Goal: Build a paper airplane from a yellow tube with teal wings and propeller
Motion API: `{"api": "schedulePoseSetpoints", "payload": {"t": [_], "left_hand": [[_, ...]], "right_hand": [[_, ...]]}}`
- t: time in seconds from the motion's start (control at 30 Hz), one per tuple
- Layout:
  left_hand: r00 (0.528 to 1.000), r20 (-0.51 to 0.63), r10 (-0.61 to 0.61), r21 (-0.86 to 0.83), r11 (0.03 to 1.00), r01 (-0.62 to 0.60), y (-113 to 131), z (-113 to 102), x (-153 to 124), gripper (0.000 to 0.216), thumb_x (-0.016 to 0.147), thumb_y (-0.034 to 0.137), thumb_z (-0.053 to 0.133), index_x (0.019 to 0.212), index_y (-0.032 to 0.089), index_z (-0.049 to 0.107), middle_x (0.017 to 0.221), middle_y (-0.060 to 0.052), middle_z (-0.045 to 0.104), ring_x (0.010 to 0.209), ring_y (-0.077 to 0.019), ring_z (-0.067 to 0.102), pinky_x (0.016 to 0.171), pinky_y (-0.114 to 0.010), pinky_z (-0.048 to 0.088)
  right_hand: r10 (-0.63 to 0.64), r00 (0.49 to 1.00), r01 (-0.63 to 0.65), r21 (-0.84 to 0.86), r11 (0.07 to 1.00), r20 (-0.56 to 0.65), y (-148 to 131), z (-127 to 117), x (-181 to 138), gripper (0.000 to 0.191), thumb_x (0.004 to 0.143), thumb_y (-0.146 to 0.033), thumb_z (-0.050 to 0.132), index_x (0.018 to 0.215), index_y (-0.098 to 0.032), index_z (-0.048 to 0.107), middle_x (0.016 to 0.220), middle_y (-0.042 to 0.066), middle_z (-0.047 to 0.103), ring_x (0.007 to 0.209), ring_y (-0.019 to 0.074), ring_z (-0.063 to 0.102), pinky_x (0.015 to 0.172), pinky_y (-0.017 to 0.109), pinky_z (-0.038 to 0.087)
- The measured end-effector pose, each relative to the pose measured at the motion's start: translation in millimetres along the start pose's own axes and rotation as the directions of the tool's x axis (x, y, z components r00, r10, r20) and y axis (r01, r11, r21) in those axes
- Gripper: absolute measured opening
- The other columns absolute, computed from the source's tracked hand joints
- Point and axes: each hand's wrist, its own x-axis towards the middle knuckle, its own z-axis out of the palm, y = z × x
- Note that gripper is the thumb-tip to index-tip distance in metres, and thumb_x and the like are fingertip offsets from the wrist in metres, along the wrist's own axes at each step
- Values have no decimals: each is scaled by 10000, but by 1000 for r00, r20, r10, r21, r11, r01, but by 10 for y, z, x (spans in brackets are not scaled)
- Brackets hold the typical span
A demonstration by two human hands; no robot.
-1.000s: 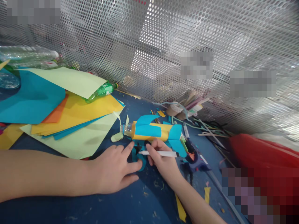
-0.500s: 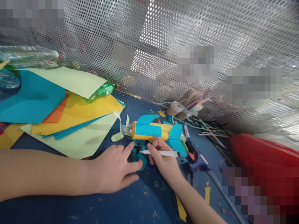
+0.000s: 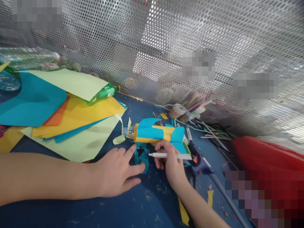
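My left hand [image 3: 116, 172] lies flat with its fingers spread, the fingertips pressing a small blue paper piece [image 3: 137, 159] against the table. On that paper is a star [image 3: 140, 151], drawn in black and partly filled in. My right hand [image 3: 174, 167] grips a white marker [image 3: 159, 155], whose tip points left and sits just right of the star, apart from it. Behind both hands a plastic bottle wrapped in yellow and blue paper [image 3: 154, 133] lies on its side, its clear neck to the left. Blue paper fins stick out from it.
Coloured paper sheets [image 3: 85, 110] are piled at the left, with a green bottle [image 3: 104, 94] beside them. A glue gun [image 3: 201, 163] lies right of my right hand. A red cloth-like thing [image 3: 261, 155] is at the far right. Perforated metal mesh [image 3: 114, 38] stands behind.
My right hand has moved right, drawing the marker tip away from the star. More of the star's outline now shows. My left hand stays in place on the paper.
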Motion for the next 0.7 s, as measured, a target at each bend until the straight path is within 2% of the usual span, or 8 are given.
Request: {"api": "schedulePoseSetpoints", "payload": {"t": [0.17,0.3,0.47,0.7], "left_hand": [[1000,1,-1,8,1000,1,-1,12,-4,453,927,481,315,1330,303,420,1355,-239,414,882,-325,617,662,-459,503],[1000,-1,-1,4,1000,1,-6,31,-7,459,926,487,313,1315,280,443,1363,-247,403,904,-330,612,669,-460,504],[1000,-6,5,7,1000,-5,-15,42,-2,452,924,488,322,1305,282,453,1361,-241,408,892,-325,616,659,-458,507],[1000,-19,-5,13,1000,5,1,37,-6,446,915,492,355,1292,284,472,1355,-227,423,880,-316,616,661,-450,505]], "right_hand": [[-108,994,110,-113,988,23,38,-23,17,280,808,-370,565,608,-198,471,449,-68,405,422,78,347,422,213,268],[-86,995,90,-87,992,49,95,-18,44,286,831,-408,539,643,-208,459,467,-77,384,420,82,331,422,221,260],[-79,996,72,-152,986,-39,135,4,69,325,765,-364,620,594,-225,381,438,-85,398,411,87,338,436,227,282],[-26,999,17,-175,984,-45,125,23,68,320,743,-357,616,575,-229,375,395,-87,417,382,88,341,418,222,283]]}}
